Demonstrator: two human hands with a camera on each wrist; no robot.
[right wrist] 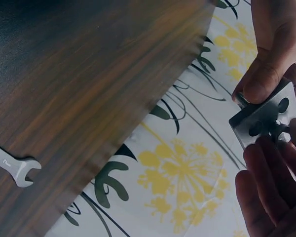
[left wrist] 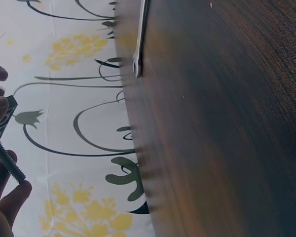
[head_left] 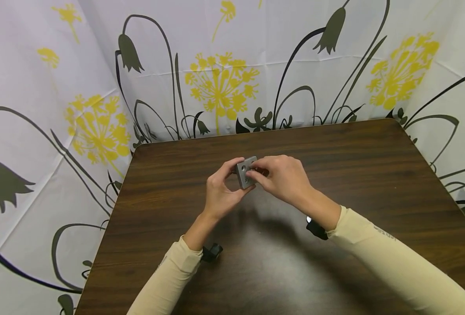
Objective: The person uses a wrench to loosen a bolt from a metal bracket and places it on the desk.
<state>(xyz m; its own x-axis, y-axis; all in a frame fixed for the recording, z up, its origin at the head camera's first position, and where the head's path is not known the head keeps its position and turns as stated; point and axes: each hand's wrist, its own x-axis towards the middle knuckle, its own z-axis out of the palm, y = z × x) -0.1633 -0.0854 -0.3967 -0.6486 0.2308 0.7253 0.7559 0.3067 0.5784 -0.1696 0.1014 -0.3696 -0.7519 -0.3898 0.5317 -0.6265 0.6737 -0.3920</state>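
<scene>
In the head view my left hand (head_left: 218, 192) grips a small grey metal block (head_left: 242, 177) by its edges, fingers above and thumb below, held over the table. Round holes pierce the block's face. My right hand (head_left: 289, 175) pinches at that face with thumb and fingers. A long threaded bolt (left wrist: 7, 163) slants away from the block (left wrist: 9, 118) in the left wrist view, a fingertip at its end. Seen from the right wrist, a shiny metal piece (right wrist: 283, 136) sits at the block's face among my right fingers, which partly cover it.
A dark wood-grain table (head_left: 169, 175) lies below both hands. An open-end wrench (right wrist: 19, 170) rests on it, seen in both wrist views. Behind the table hangs a white curtain (head_left: 256, 26) with yellow and grey-green flowers.
</scene>
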